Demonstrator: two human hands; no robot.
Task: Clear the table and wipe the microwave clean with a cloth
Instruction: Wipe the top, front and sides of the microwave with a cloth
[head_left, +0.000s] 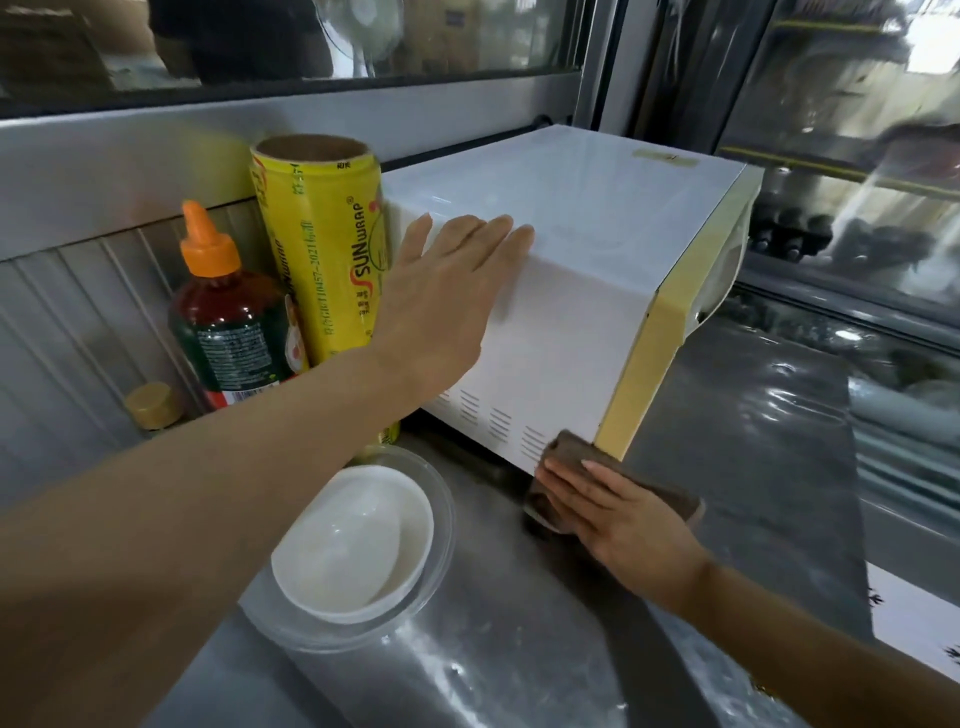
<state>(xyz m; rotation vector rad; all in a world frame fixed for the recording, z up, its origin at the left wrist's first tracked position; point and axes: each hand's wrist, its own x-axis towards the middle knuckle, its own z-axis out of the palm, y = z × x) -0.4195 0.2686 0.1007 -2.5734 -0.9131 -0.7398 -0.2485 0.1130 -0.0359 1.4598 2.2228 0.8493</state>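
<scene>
A white microwave (587, 218) with a pale yellow front stands on the steel table (519, 649), its side panel facing me. My left hand (447, 280) lies flat with straight fingers over the top left edge of the microwave. My right hand (618, 514) presses a brown cloth (576, 457) against the lower front corner of the side panel, near the vent slots. The fingers lie straight on the cloth.
A white bowl (353, 540) sits inside a clear glass dish (439, 561) on the table beside the microwave. A yellow cling wrap roll (322, 244), an orange-capped sauce bottle (228, 312) and a small gold-lidded jar (150, 405) stand at the back left wall. Glass display cases lie to the right.
</scene>
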